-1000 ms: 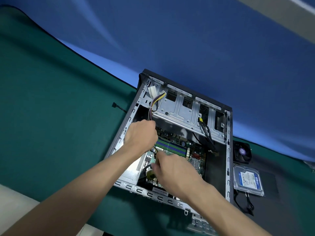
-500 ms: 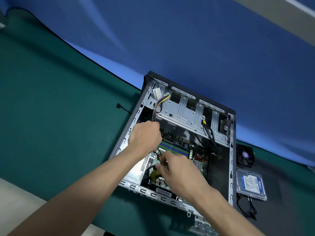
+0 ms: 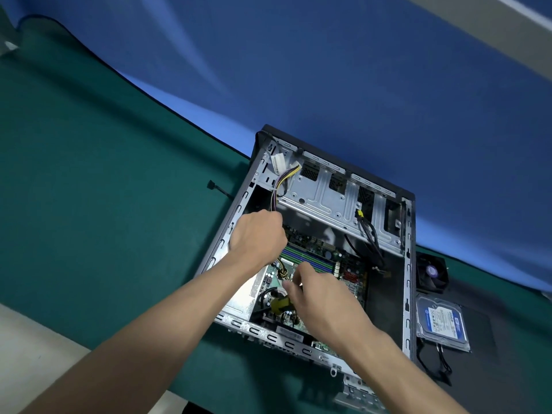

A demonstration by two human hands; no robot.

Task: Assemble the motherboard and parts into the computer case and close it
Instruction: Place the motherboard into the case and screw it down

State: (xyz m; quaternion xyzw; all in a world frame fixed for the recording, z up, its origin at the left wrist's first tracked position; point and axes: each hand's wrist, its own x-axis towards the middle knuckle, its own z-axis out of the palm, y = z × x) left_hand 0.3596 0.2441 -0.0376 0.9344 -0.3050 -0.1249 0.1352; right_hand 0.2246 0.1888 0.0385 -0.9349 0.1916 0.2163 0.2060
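1. At the far left the green mat [image 3: 89,204] covers the work surface, and its dark edge curves away toward the top left corner; a pale strip of bare table [image 3: 35,348] shows at the lower left.
2. Behind the mat a blue backdrop [image 3: 328,70] fills most of the room I see, with a grey band [image 3: 493,28] crossing the top right corner.
3. A small black connector [image 3: 212,184] lies on the mat just left of the case.
4. The computer case [image 3: 407,264] lies on its side on the mat, open face up, with the motherboard [image 3: 316,258] seated inside it.
5. My left hand [image 3: 258,237] is curled, knuckles up, over the board's upper left corner, at the lower end of the coloured wire bundle [image 3: 280,185]; I cannot tell whether it grips the wires.
6. My right hand [image 3: 324,300] reaches in over the board's middle, fingers bent near a yellow part [image 3: 280,306]; what it holds is hidden.
7. To the right of the case, on a darker mat [image 3: 493,339], sit a black fan [image 3: 431,273] and, nearer me, a hard drive [image 3: 443,322] with a blue label.
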